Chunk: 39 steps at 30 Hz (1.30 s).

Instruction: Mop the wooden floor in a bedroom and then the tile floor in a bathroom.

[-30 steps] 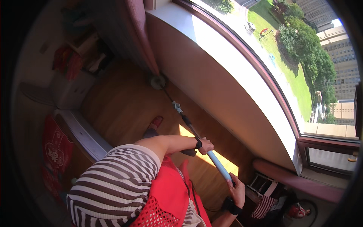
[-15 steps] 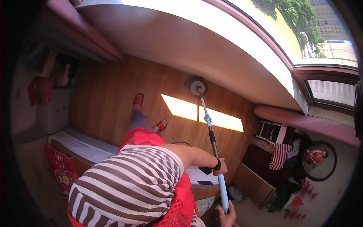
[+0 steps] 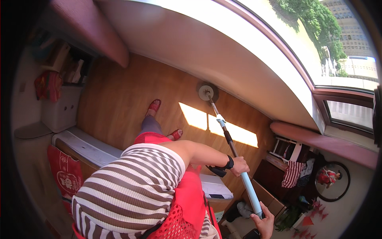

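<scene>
A long mop (image 3: 250, 191) with a light blue upper handle slants across the floor away from me. Its round head (image 3: 207, 93), a white disc over a dark grey pad, rests flat on the wooden floor close to the wall below the window. My left hand (image 3: 240, 166), a black strap at its wrist, is wrapped round the pole at the blue section's lower end. Nearer me, my right hand (image 3: 264, 221) grips the top end of the handle, its thumb on the near side and some fingers hidden. Red slippers (image 3: 154, 105) are on my feet to the left.
Low grey-white furniture (image 3: 89, 149) runs behind my legs. A pink curtain (image 3: 294, 137) hangs at the right, beside a cabinet with a striped cloth (image 3: 293, 172), a round mirror (image 3: 347, 175) and a plant (image 3: 288, 219). A white box-like unit (image 3: 63, 113) stands left.
Both hands have shifted right with the upper handle, so the pole slants more. The mop head stays near the same spot by the wall. The view has shifted slightly.
</scene>
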### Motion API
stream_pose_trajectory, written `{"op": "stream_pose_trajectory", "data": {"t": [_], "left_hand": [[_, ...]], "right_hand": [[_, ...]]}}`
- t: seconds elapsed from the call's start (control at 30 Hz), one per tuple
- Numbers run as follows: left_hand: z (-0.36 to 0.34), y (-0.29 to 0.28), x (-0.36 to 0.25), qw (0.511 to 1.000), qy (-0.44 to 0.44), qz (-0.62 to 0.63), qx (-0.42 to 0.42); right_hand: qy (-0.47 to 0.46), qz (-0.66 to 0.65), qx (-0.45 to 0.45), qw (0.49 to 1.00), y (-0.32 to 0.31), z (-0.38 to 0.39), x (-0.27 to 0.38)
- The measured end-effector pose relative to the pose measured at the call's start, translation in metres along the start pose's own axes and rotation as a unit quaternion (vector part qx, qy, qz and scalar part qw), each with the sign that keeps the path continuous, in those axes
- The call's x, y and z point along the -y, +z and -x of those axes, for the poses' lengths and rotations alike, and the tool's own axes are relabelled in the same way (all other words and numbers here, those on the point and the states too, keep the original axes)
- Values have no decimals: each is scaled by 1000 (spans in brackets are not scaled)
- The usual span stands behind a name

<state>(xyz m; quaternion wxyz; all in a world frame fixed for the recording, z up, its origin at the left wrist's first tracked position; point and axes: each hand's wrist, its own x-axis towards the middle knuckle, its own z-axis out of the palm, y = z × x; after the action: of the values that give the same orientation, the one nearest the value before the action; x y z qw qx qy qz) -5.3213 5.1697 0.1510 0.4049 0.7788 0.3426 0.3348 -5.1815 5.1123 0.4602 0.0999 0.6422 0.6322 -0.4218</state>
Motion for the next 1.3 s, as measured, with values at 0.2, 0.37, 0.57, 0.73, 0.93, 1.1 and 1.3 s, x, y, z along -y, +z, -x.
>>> {"op": "stream_pose_trajectory", "data": {"t": [0.2,0.37,0.57,0.73,0.93,1.1,1.3], "left_hand": [[100,-100,32,995,-85,-3,-54],[207,-156,85,975,-186,-53,-110],[358,-224,155,928,-299,-144,-172],[457,-276,174,871,-418,-180,-182],[505,-289,186,848,-469,-213,-121],[448,-250,166,876,-443,-178,-68],[296,-172,129,946,-318,-53,-24]], "right_hand": [[-158,184,38,969,26,-66,89],[-175,178,99,963,101,-122,163],[-358,232,125,896,222,-200,238],[-411,239,147,867,311,-235,298],[-453,218,146,852,359,-243,301],[-425,259,121,859,308,-226,245],[-318,283,23,905,178,-160,170]]}}
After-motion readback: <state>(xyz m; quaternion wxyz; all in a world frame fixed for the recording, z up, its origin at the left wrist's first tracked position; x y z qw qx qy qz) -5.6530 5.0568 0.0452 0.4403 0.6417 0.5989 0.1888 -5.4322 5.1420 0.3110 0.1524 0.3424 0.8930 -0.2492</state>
